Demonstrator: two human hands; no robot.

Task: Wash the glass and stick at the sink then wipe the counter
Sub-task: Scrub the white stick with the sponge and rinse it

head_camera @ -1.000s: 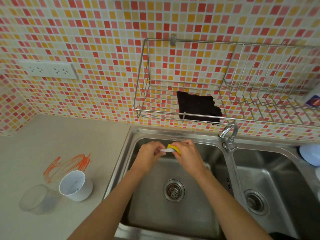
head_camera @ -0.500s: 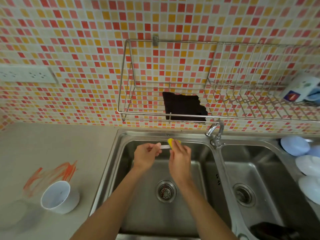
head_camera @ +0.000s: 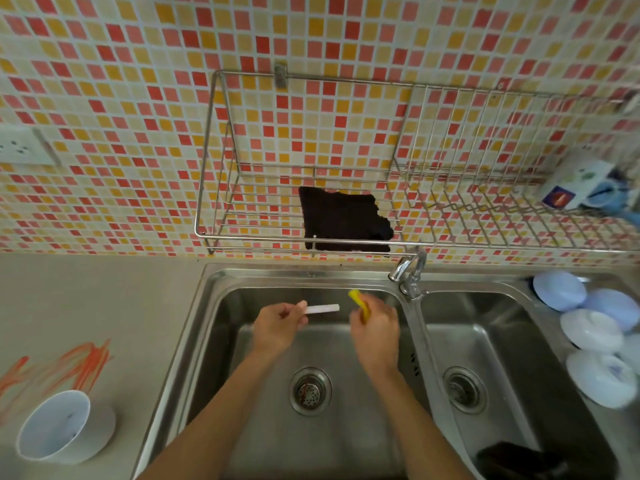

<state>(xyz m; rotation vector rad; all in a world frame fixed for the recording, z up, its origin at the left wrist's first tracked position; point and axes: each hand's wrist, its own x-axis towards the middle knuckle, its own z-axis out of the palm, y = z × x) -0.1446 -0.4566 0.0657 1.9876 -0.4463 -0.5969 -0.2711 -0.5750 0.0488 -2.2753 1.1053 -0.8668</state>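
Observation:
Over the left sink basin (head_camera: 221, 341), my left hand (head_camera: 277, 329) pinches a short white stick (head_camera: 322, 309) that points right. My right hand (head_camera: 375, 323) grips a yellow sponge (head_camera: 356, 299), a small gap away from the stick's free end. A white cup-like glass (head_camera: 59, 427) stands upright on the grey counter (head_camera: 104, 299) at the lower left, beside orange smears (head_camera: 69, 368).
A tap (head_camera: 408, 271) stands between the two basins. A wire rack (head_camera: 311, 233) on the tiled wall holds a dark cloth (head_camera: 343, 220). Pale blue and white lids (head_camera: 588, 327) lie along the right rim. A dark object (head_camera: 519, 459) lies in the right basin.
My hands have drawn apart: the sponge was on the stick, and now a gap separates them. The view has shifted right, so the cup sits further left and lower.

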